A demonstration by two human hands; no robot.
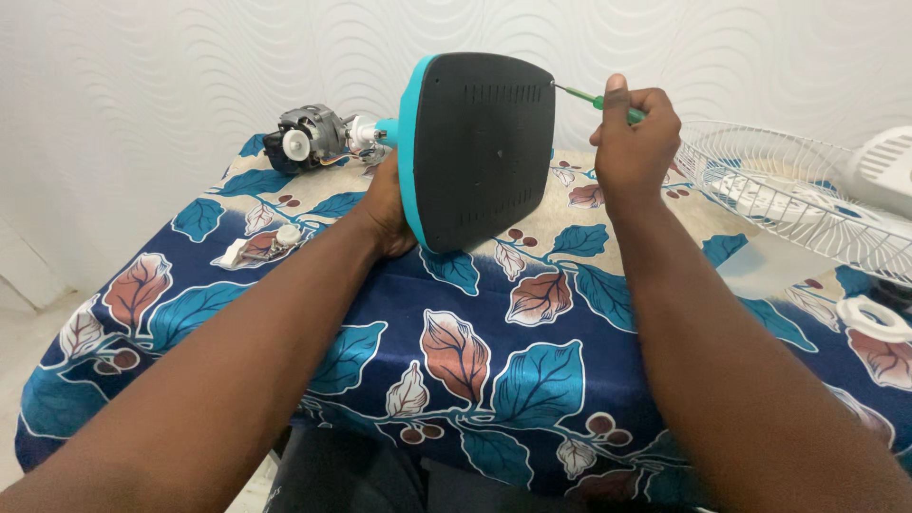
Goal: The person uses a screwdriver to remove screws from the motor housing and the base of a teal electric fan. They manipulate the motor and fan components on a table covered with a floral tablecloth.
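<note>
Fingers of our right hand (pixel 635 142) are curled tight around a green screwdriver (pixel 597 102), tip at the fan base (pixel 484 152), which our left hand (pixel 388 211) grips upright on the worktop (pixel 532 361).

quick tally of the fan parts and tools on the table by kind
fan base: 1
motor: 1
wire grille: 1
white ring: 1
small white parts: 1 cluster
screwdriver: 1
total: 6

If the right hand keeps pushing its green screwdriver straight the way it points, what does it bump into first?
The right hand aims the green screwdriver left; its tip looks already at the fan base's dark underside, near the top right corner, so that comes first.
</note>
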